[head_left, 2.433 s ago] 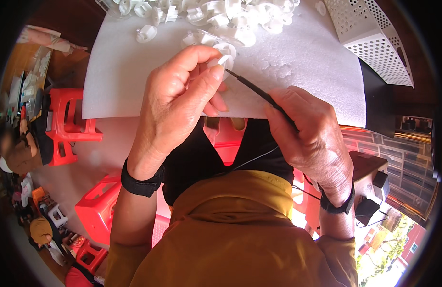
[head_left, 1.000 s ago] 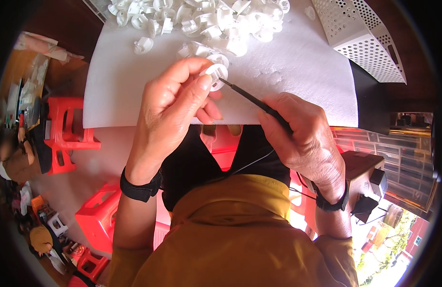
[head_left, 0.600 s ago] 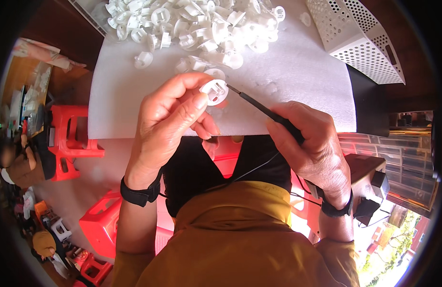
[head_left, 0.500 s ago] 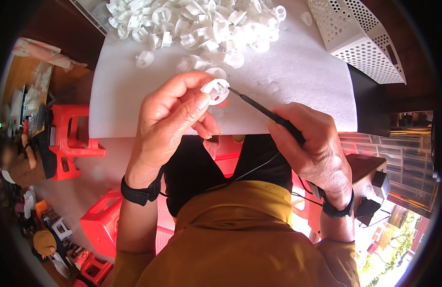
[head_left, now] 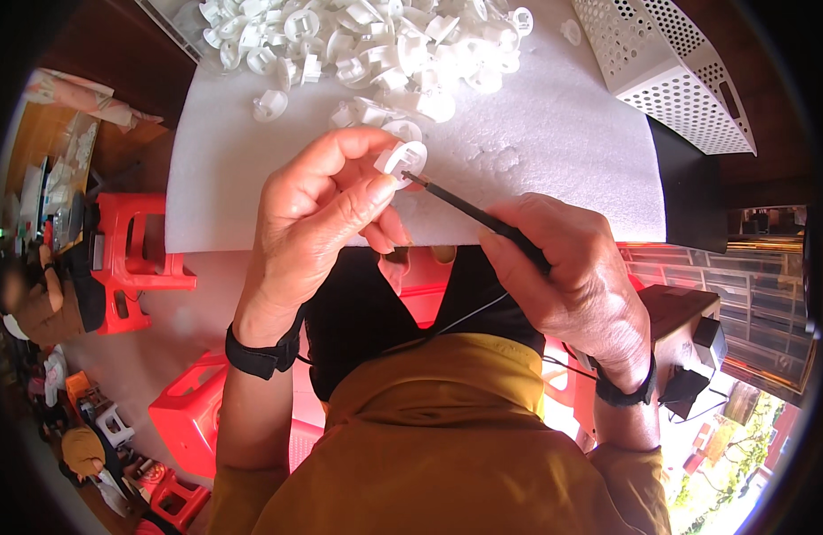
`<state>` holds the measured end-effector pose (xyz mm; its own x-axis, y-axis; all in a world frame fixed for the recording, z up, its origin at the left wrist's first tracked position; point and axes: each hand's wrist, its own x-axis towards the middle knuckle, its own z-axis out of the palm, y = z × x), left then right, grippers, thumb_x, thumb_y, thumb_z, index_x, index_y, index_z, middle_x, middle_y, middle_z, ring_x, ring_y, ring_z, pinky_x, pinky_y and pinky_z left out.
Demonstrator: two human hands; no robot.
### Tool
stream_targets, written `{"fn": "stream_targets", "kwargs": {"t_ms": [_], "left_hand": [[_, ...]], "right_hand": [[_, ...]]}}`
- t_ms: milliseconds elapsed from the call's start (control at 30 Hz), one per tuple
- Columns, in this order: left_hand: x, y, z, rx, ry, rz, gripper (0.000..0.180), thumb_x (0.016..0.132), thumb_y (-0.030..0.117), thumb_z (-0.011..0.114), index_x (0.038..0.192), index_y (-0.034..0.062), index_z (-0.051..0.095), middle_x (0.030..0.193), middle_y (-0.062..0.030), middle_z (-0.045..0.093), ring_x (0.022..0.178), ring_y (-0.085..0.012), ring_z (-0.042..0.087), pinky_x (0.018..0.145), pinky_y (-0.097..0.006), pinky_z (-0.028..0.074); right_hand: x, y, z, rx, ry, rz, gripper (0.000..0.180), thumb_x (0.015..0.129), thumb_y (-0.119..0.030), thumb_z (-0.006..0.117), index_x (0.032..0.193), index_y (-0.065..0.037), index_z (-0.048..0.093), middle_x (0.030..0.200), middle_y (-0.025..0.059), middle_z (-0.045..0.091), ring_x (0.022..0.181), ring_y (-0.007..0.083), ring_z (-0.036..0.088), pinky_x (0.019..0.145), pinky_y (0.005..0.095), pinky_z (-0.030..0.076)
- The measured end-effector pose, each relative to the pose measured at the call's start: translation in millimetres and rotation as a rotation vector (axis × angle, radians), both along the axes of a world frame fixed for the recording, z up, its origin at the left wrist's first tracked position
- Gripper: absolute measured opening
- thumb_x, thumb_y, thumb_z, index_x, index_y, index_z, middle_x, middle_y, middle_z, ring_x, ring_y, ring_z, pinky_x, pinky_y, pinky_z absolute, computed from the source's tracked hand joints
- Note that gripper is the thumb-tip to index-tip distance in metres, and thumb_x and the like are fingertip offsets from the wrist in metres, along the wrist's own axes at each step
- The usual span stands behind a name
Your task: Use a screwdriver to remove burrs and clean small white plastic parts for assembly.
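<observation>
Left hand (head_left: 327, 209): thumb and fingers closed on the rim of a round white plastic piece (head_left: 415, 157), held up above the desk (head_left: 687, 187) between its near edge and the middle. Piece tilted, slotted face showing. Right hand (head_left: 567, 267): wrapped round a thin black tool (head_left: 465, 209), shaft angled toward the piece. Tip at the piece's lower part; touching or just in front, hard to say from this angle. Black wristband on each wrist.

White foam sheet (head_left: 242, 178) over most of the desk. Just beyond the held piece, a small cluster of similar white pieces; behind it, a large heap (head_left: 411, 53) toward the far edge. One loose piece (head_left: 270, 105) apart, toward the left edge. White basket (head_left: 687, 98), full of round holes, by the far right corner.

Off the left edge: red stools (head_left: 193, 415), a person in brown (head_left: 50, 316).
</observation>
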<state>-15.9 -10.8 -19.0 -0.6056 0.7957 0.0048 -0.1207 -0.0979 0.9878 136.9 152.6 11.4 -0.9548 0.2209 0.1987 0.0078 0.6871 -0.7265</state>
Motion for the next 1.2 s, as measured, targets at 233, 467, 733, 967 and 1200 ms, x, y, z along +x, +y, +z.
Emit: {"fn": "stream_targets", "kwargs": {"t_ms": [233,467,733,967,1200], "left_hand": [[0.4,-1.4,-1.9,-0.016,0.026,0.010,0.035,0.096,0.021,0.051,0.121,-0.0036,0.051,0.096,-0.0149,0.065,0.063,-0.0131,0.062,0.054,-0.022,0.050],[0.3,-1.3,-5.0,0.009,0.051,0.009,0.035,0.097,0.022,0.050,0.120,-0.0037,0.052,0.095,-0.0149,0.065,0.063,-0.0132,0.062,0.053,-0.022,0.050],[-0.6,-1.1,-4.9,0.035,0.006,0.003,0.028,0.095,0.020,0.055,0.115,-0.0006,0.056,0.094,-0.0114,0.066,0.064,-0.0116,0.063,0.057,-0.023,0.052],[0.8,-0.4,-4.1,-0.033,0.056,0.021,0.033,0.096,0.022,0.051,0.118,-0.0031,0.053,0.095,-0.0148,0.066,0.063,-0.0123,0.062,0.054,-0.022,0.049],[3.0,1.5,-1.9,-0.056,0.062,0.043,0.033,0.096,0.023,0.052,0.116,-0.0029,0.054,0.092,-0.0133,0.066,0.061,-0.0116,0.061,0.052,-0.022,0.048]], "right_hand": [[-0.1,-0.6,-0.1,0.013,0.041,0.005,0.008,0.078,-0.001,0.062,0.086,0.002,0.060,0.076,0.0172,0.061,0.066,0.0362,0.062,0.058,0.0395,0.050],[2.9,0.5,0.3,-0.012,-0.013,-0.005,0.014,0.082,-0.002,0.064,0.095,0.003,0.063,0.076,0.0143,0.062,0.065,0.0262,0.062,0.061,0.0318,0.047],[1.7,0.6,-0.4,0.046,0.032,-0.031,0.007,0.080,-0.003,0.062,0.086,0.001,0.061,0.072,0.0147,0.059,0.064,0.0342,0.060,0.055,0.0391,0.048],[2.2,0.2,-0.1,0.152,-0.014,-0.052,0.016,0.081,0.001,0.064,0.097,0.002,0.063,0.074,0.0124,0.058,0.062,0.0252,0.059,0.057,0.0318,0.045],[1.5,-0.4,-1.8,0.205,-0.002,-0.072,0.018,0.081,0.001,0.065,0.099,0.001,0.064,0.072,0.0111,0.056,0.058,0.0225,0.056,0.053,0.0304,0.043]]}}
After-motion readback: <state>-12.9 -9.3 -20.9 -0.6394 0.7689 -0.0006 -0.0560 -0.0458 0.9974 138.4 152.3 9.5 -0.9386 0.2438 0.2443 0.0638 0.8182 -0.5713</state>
